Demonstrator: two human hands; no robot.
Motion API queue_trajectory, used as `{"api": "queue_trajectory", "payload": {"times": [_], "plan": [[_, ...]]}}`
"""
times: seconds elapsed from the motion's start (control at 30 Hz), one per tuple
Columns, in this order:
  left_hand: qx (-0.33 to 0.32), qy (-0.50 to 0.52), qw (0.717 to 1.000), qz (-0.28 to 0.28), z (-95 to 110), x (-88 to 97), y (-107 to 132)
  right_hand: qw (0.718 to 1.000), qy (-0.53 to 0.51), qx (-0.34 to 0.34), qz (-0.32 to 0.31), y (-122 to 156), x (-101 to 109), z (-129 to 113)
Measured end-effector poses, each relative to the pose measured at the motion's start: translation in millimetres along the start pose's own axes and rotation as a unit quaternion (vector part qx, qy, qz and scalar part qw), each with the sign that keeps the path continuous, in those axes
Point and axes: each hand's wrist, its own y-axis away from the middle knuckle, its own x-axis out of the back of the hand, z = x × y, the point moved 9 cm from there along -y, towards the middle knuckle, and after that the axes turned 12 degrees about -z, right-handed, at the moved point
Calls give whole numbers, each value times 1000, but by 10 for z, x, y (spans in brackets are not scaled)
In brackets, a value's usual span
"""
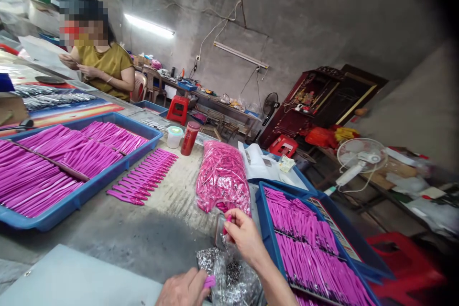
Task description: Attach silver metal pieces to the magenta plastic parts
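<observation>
My right hand [245, 237] is closed in a pinch on a small pink piece [227, 224], just in front of a clear bag packed with pink pieces [223, 172]. Near the lower edge, my left hand [183, 290] has its fingers curled around a magenta plastic piece [209, 281], whose end sticks out to the right. Between and below the hands lies an open plastic bag of tiny shiny metal parts [234, 270]. Farther left on the table, slim magenta pieces [143, 177] lie in a neat slanting row.
Blue trays of long magenta pieces stand at left [77, 203] and right [263, 210]. A red canister [190, 138] and a lidded tub [174, 138] stand behind the row. A pale board [79, 279] lies front left. Across the table, a person [107, 64] handles something small.
</observation>
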Motion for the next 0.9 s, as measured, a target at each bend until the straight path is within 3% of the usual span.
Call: {"api": "queue_trajectory", "payload": {"times": [0.13, 0.23, 0.37, 0.6, 0.9], "plan": [[12, 34, 998, 49, -11, 95, 32, 988, -154, -27, 13, 353, -118, 114], [11, 56, 997, 49, 29, 195, 39, 961, -272, -41, 37, 586, -224, 279], [-1, 63, 997, 44, 132, 336, 45, 932, -354, -41, 62, 810, -359, 452], [-10, 84, 996, 41, 235, 387, 93, 899, -428, -3, 90, 1012, -424, 515], [-17, 61, 998, 17, 309, 416, 105, 883, -461, 7, 94, 1084, -497, 569]]}}
